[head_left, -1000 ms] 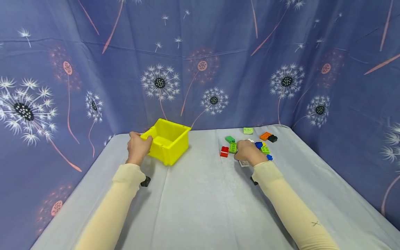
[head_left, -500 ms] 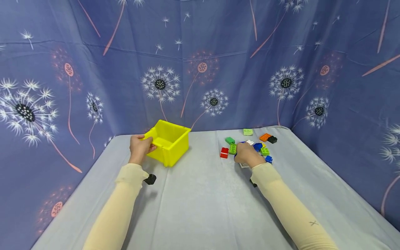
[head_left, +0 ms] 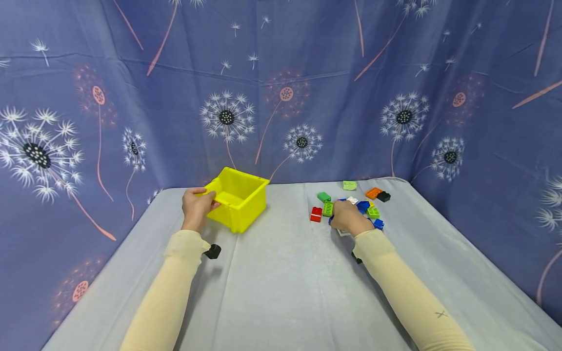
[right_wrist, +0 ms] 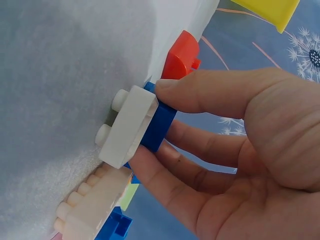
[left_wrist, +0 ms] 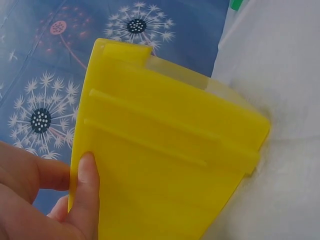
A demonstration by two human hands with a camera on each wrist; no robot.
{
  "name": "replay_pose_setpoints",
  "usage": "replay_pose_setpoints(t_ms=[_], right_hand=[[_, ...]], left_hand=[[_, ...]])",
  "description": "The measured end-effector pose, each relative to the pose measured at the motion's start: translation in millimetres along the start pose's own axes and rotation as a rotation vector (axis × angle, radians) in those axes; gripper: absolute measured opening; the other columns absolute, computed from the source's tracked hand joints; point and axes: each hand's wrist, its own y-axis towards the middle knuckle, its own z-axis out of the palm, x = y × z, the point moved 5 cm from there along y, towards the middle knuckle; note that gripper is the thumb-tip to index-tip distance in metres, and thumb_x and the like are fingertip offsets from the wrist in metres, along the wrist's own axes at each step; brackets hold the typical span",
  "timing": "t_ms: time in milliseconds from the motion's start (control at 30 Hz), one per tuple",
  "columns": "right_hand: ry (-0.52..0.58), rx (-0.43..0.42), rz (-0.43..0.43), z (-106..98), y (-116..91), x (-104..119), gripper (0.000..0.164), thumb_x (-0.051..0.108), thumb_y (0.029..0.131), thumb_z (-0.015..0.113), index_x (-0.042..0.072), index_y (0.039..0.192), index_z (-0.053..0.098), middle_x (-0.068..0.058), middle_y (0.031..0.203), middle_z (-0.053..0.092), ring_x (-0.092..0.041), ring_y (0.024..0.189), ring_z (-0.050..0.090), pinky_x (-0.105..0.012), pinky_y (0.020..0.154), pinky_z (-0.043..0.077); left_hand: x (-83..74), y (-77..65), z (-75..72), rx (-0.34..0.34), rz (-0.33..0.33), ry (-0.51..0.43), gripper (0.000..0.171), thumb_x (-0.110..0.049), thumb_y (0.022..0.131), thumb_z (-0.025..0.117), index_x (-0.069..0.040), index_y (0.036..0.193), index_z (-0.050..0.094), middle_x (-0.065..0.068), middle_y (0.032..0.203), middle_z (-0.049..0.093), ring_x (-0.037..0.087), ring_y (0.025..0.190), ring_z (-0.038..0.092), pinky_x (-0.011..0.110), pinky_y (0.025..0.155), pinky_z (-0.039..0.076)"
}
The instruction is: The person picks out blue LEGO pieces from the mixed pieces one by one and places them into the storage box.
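Note:
On the left, my left hand [head_left: 196,209] pinches the near left rim of a yellow bin [head_left: 248,212]. In the left wrist view the thumb lies flat against the bin's outer wall [left_wrist: 165,165], fingers behind the rim. The bin's inside looks bare. My right hand [head_left: 349,217] is down among toy building bricks on the right. Its thumb and fingertips pinch a blue brick [right_wrist: 159,122], as the right wrist view shows. A white brick [right_wrist: 128,127] with its studs facing away overlaps the blue one there. In the head view the hand mostly hides both.
Around the right hand lie a red brick [head_left: 316,214], a dark green brick [head_left: 324,197], a light green brick [head_left: 349,185], an orange brick [head_left: 373,193] and a black brick [head_left: 384,196]. A pale cloth [head_left: 272,282] covers the table; a patterned blue curtain [head_left: 342,97] hangs behind.
My left hand has shifted slightly right and turned, its thumb and fingers regripping the bin's rim. The bin stays nearly in place. My right hand has barely moved among the bricks.

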Motion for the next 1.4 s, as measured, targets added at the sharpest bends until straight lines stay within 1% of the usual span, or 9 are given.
replay_pose_setpoints(t_ms=[333,567,767,867,1000,1100,1200,1267,1400], right_hand=[[-0.002,-0.04,-0.031,-4.3,-3.6,3.9,0.028,0.018,0.079,0.074,0.002,0.096,0.06,-0.01,0.084,0.059,-0.025,0.073,0.056,-0.032,0.06,0.051],[0.012,-0.047,-0.054,-7.9,-5.3,11.6,0.016,0.013,0.078,0.071,0.004,0.087,0.062,-0.009,0.079,0.058,-0.024,0.069,0.055,-0.031,0.057,0.047],[0.025,-0.068,-0.082,-14.8,-8.3,20.3,0.022,0.012,0.079,0.071,0.003,0.099,0.067,-0.01,0.092,0.059,-0.026,0.079,0.053,-0.034,0.067,0.049],[0.03,-0.081,-0.106,-17.4,-11.3,25.3,0.027,0.012,0.079,0.071,0.003,0.104,0.068,-0.009,0.097,0.061,-0.026,0.082,0.053,-0.037,0.073,0.051],[0.023,-0.092,-0.123,-18.4,-12.6,29.4,0.023,0.012,0.079,0.07,0.004,0.1,0.069,-0.008,0.097,0.062,-0.026,0.083,0.053,-0.038,0.075,0.051],[0.018,-0.1,-0.131,-19.3,-13.3,32.1,0.026,0.012,0.079,0.07,0.004,0.104,0.069,-0.01,0.104,0.063,-0.026,0.087,0.053,-0.04,0.078,0.052],[0.014,-0.116,-0.144,-21.8,-15.6,36.3,0.035,0.013,0.08,0.069,0.003,0.113,0.066,-0.013,0.113,0.061,-0.027,0.093,0.054,-0.044,0.084,0.052],[0.002,-0.143,-0.162,-24.9,-18.7,39.9,0.039,0.014,0.079,0.069,0.002,0.116,0.065,-0.013,0.116,0.06,-0.027,0.098,0.054,-0.046,0.087,0.052],[-0.015,-0.19,-0.23,-32.1,-27.7,53.9,0.04,0.015,0.08,0.069,0.002,0.117,0.064,-0.014,0.117,0.06,-0.029,0.104,0.053,-0.045,0.085,0.052]], left_hand=[[-0.7,3.3,-0.1,-0.007,0.005,0.003,0.038,-0.018,0.086,0.071,-0.004,0.116,0.053,0.013,0.104,0.052,0.019,0.073,0.067,0.027,0.074,0.058],[-0.4,2.7,-6.1,0.0,0.002,0.015,0.03,-0.018,0.084,0.072,-0.005,0.106,0.056,0.012,0.102,0.053,0.018,0.072,0.067,0.032,0.079,0.057],[-2.9,2.8,-7.6,0.026,0.002,0.039,0.032,-0.02,0.083,0.073,-0.005,0.106,0.057,0.012,0.103,0.053,0.017,0.073,0.067,0.036,0.084,0.056],[-5.6,2.8,-9.3,0.031,0.044,0.09,0.032,-0.02,0.083,0.074,-0.003,0.105,0.058,0.013,0.101,0.055,0.018,0.072,0.068,0.037,0.083,0.056],[-9.6,1.3,-13.1,0.01,0.12,0.183,0.031,-0.021,0.081,0.075,-0.002,0.101,0.061,0.013,0.097,0.059,0.018,0.071,0.068,0.037,0.078,0.057],[-12.5,-0.9,-14.6,-0.021,0.157,0.269,0.031,-0.025,0.08,0.076,-0.004,0.1,0.064,0.012,0.097,0.061,0.018,0.072,0.068,0.032,0.073,0.059],[-14.0,-2.1,-14.3,-0.044,0.17,0.332,0.029,-0.028,0.08,0.076,-0.007,0.098,0.066,0.009,0.097,0.062,0.018,0.075,0.068,0.027,0.068,0.059],[-14.1,-1.9,-13.2,-0.042,0.167,0.331,0.029,-0.027,0.08,0.076,-0.007,0.099,0.067,0.009,0.098,0.063,0.019,0.076,0.068,0.028,0.068,0.059],[-14.9,0.6,-12.6,-0.028,0.146,0.25,0.029,-0.021,0.079,0.078,-0.004,0.099,0.068,0.012,0.099,0.064,0.02,0.075,0.069,0.029,0.07,0.059]])
